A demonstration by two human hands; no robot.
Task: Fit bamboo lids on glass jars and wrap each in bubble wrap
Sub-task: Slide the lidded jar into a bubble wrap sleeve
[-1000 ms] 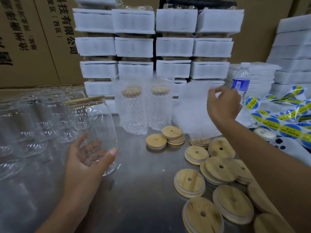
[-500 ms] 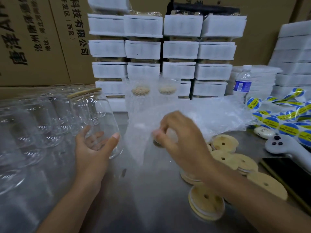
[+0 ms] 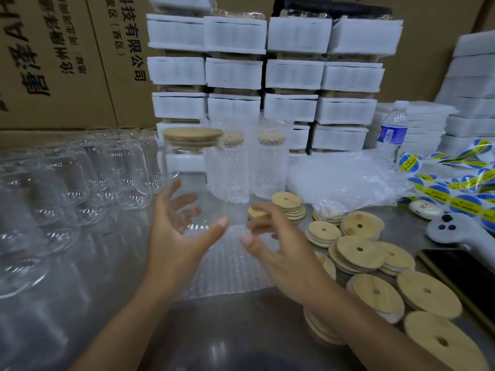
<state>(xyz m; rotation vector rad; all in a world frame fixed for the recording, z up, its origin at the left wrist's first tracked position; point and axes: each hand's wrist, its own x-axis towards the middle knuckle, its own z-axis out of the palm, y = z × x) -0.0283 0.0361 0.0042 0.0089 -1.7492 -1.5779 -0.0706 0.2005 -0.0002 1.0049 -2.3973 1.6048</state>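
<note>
My left hand (image 3: 176, 236) grips the lower part of a clear glass jar (image 3: 187, 180), thumb in front and fingers behind. The jar stands upright with a bamboo lid (image 3: 192, 135) fitted on top. A sheet of bubble wrap (image 3: 230, 266) lies flat on the steel table beneath both hands. Just right of the jar my right hand (image 3: 276, 245) hovers with loosely curled fingers and holds nothing that I can see. Behind the jar stand two lidded jars wrapped in bubble wrap (image 3: 227, 170).
Several empty jars (image 3: 80, 178) crowd the left side. Loose bamboo lids (image 3: 359, 253) cover the right. Behind them lie a bubble wrap pile (image 3: 345, 178), a water bottle (image 3: 392, 129), sticker strips (image 3: 460, 191), a grey handheld device (image 3: 455, 231) and a phone (image 3: 471, 279). White foam packs (image 3: 292, 73) are stacked at the back.
My right hand pulled a bubble wrap sheet from the pile, laid it flat and let go. My left hand brought the lidded jar upright to the middle, over the sheet.
</note>
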